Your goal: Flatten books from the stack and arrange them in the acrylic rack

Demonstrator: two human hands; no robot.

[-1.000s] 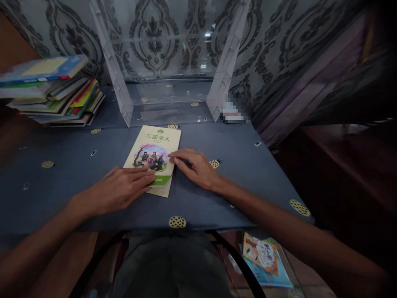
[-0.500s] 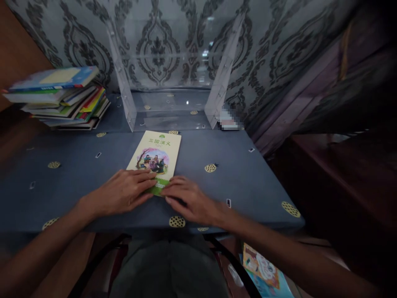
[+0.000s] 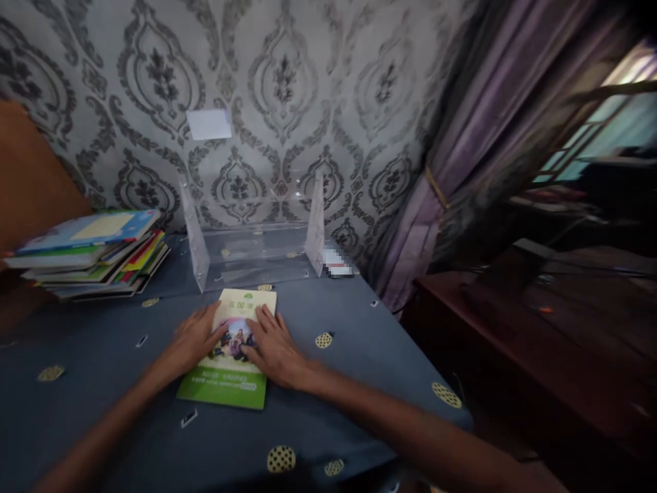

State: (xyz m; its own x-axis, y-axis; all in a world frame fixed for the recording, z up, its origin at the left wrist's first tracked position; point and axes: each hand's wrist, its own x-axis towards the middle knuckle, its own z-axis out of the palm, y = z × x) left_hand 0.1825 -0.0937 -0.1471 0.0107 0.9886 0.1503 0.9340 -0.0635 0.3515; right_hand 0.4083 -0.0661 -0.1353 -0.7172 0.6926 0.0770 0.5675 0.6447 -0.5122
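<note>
Head view: a cream-and-green paperback book (image 3: 226,387) lies flat on the blue pineapple-patterned worktop (image 3: 359,411), touched by the left hand (image 3: 192,340) and right hand (image 3: 277,349), fingers spread open.

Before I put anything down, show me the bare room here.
Free: blue cloth between the right forearm and the cloth's right edge, and between the left forearm and the book stack. Crowded: the middle, where the left hand and right hand lie on the book, the clear stand just behind.
</note>
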